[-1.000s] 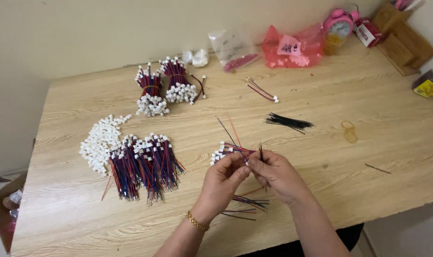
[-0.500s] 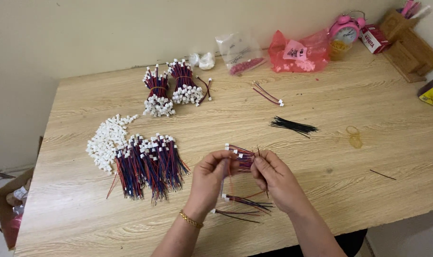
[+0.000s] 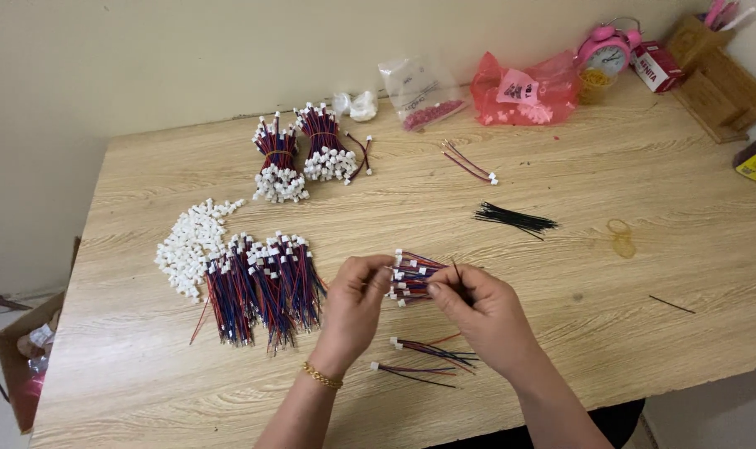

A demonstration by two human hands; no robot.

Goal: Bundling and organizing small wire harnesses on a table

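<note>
Light wood-grain worktop [image 3: 644,216] set against a pale wall. Lying directly on it: a heap of small white plastic connectors [image 3: 191,249], with a spread row of red-and-blue wire leads with white plugs [image 3: 261,287] just beside; two tied bundles of similar wire leads [image 3: 303,154] near the far edge; a bunch of thin black ties [image 3: 515,220] mid-surface; a few loose red-and-blue leads [image 3: 424,359] at the near edge; a pink plastic bag [image 3: 523,90] and a clear plastic pouch [image 3: 424,87] at the back.

A light wooden table [image 3: 661,208] stands against a plain beige wall [image 3: 187,58].
</note>
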